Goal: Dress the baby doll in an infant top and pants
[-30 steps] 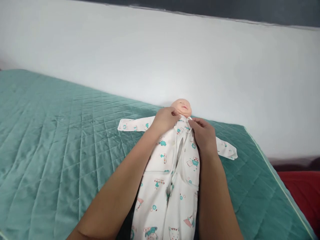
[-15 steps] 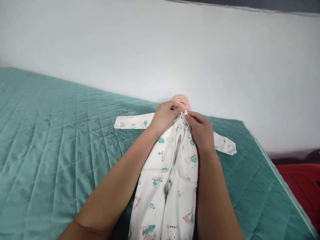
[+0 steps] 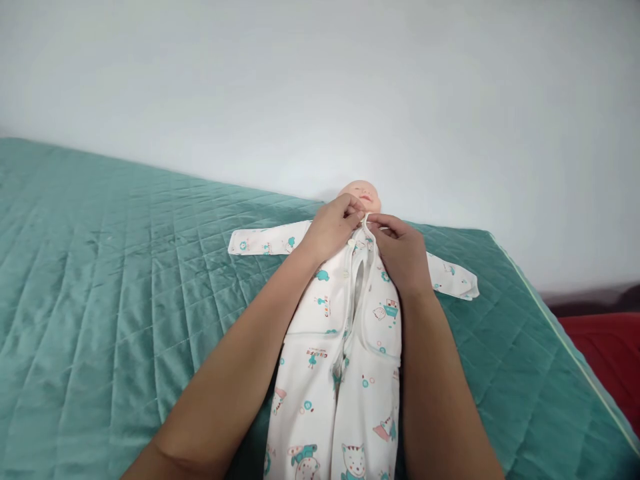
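Observation:
A baby doll [image 3: 363, 193] lies on its back, dressed in a white baby romper [image 3: 310, 307] printed with small animals. The romper's sleeves stretch out to both sides, and its front gapes along the middle, with buttons along the left edge. My left hand [image 3: 334, 227] pinches the left front edge at the neckline, just below the doll's chin. Opposite it, my right hand [image 3: 400, 250] pinches the right front edge at the collar. Both sets of fingertips are close together there. Exactly what lies between the fingertips is partly hidden.
The doll rests on a green quilted bedspread [image 3: 125, 287], its head close to a white wall [image 3: 225, 100]. A red plastic object [image 3: 607, 353] stands beyond the bed's right edge.
The two collar edges have come closer together at the neck, with my right fingertips nearer the left ones. The view has shifted slightly.

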A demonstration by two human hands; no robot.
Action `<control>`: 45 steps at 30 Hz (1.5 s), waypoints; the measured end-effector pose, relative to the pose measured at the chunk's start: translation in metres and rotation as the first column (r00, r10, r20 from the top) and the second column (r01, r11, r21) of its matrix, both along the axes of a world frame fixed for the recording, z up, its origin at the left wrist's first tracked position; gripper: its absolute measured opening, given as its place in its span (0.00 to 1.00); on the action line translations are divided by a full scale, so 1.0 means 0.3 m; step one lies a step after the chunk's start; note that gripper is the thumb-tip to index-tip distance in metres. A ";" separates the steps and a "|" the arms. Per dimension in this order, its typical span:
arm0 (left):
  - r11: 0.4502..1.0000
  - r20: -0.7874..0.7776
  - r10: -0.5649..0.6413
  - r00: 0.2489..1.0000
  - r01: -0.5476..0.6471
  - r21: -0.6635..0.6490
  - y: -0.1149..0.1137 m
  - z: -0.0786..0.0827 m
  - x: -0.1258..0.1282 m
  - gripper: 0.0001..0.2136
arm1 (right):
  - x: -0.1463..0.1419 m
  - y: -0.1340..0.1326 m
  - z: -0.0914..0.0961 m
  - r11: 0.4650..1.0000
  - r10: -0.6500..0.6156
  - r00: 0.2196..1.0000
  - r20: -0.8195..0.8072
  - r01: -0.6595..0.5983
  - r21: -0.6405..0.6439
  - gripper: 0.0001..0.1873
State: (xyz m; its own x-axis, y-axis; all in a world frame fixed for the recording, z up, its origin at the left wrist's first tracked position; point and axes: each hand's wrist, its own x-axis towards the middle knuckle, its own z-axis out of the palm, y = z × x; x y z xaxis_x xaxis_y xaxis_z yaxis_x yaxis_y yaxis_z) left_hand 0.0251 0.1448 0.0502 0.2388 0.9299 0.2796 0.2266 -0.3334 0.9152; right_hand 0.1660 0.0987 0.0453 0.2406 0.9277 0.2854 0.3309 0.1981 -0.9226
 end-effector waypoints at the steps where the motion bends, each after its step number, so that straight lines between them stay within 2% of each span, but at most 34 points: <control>1: 1.000 -0.021 -0.001 1.000 0.002 0.007 -0.002 0.003 -0.002 0.04 | 0.000 0.001 0.000 1.000 -0.003 1.000 0.007 0.003 0.001 0.12; 4: 1.000 -0.083 0.004 0.997 -0.001 0.032 -0.010 0.013 -0.005 0.06 | -0.002 -0.001 0.004 1.000 0.001 1.000 0.029 0.000 -0.012 0.12; 8: 1.000 -0.134 0.002 0.991 -0.002 0.002 -0.024 0.027 -0.001 0.08 | -0.006 -0.005 0.011 0.999 0.017 0.997 0.076 -0.013 -0.052 0.10; 13: 1.000 -0.201 0.019 0.979 -0.020 -0.001 -0.028 0.026 0.004 0.11 | -0.004 0.007 -0.005 0.996 0.031 0.996 0.087 -0.023 -0.088 0.10; 19: 0.999 -0.165 0.023 0.986 -0.028 -0.027 -0.022 0.020 0.005 0.13 | 0.000 0.014 -0.014 0.994 0.020 0.994 0.105 -0.008 -0.107 0.12; 29: 0.999 -0.077 0.018 0.997 -0.021 -0.040 -0.016 0.008 0.002 0.15 | 0.002 -0.001 0.007 0.973 -0.013 0.993 0.118 0.040 -0.228 0.17; 34: 0.998 -0.104 0.025 0.994 -0.031 -0.058 -0.018 0.012 0.004 0.16 | -0.001 -0.003 0.010 0.972 -0.019 0.992 0.126 0.048 -0.232 0.17; 40: 0.996 -0.187 0.086 0.979 -0.077 0.054 -0.009 -0.001 0.008 0.14 | -0.001 -0.002 0.004 0.969 -0.053 0.992 0.115 0.079 -0.234 0.17; 45: 0.989 -0.150 0.121 0.981 -0.106 0.105 -0.005 -0.023 -0.002 0.12 | 0.004 -0.002 -0.009 0.989 -0.057 0.995 0.083 0.067 -0.131 0.12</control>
